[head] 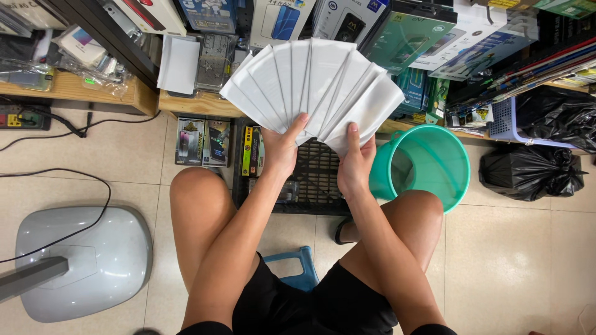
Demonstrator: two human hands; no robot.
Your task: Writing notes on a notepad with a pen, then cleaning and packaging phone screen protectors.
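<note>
— Pale floor tiles (pixel 509 260) run under everything, with wooden shelves (pixel 192 104) of boxed goods along the back. What do the hands have?

— Both grip a fan of white flat packets (pixel 313 87), held up in front of the shelves. The left hand (pixel 280 149) pinches the fan's lower edge, thumb lying up across the front; its fingers are closed behind the packets. The right hand (pixel 355 166) clamps the right side the same way, thumb on the front.

— And around them?

— A black plastic crate (pixel 316 180) sits on the floor between the knees, directly below the fan. A teal bucket (pixel 428 162) stands just beside the right knee. Black bags (pixel 528 170) lie further right, and a grey fan base (pixel 87 260) rests at the left.
</note>
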